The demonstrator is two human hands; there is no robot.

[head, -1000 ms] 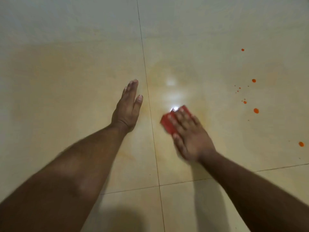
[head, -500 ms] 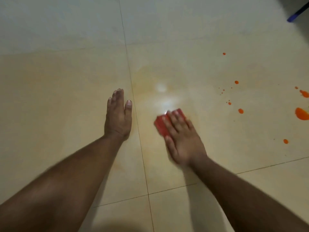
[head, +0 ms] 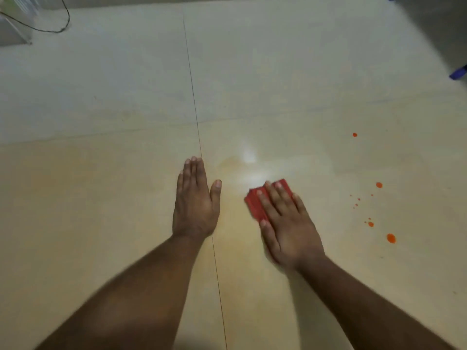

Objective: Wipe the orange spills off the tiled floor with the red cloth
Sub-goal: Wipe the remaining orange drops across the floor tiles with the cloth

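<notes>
Pressing red cloth [head: 256, 205] flat under extended right hand [head: 288, 223] for wiping; left hand [head: 195, 205] splayed on tiled floor [head: 101, 198] as brace; orange spills [head: 391, 238] unwiped.

- One view only: a wide-angle camera worn on the person's head, so no second view shares the scene.
- It looks forward and steeply down at the tiled floor [head: 290, 72], from above and behind both forearms.
- Both arms enter from the bottom edge; the left hand [head: 195, 205] and right hand [head: 288, 223] sit near the middle, fairly close to the lens.
- A grout line [head: 194, 107] runs away from the viewer up the frame.
- The far floor fills the top; edges look blurred.
</notes>
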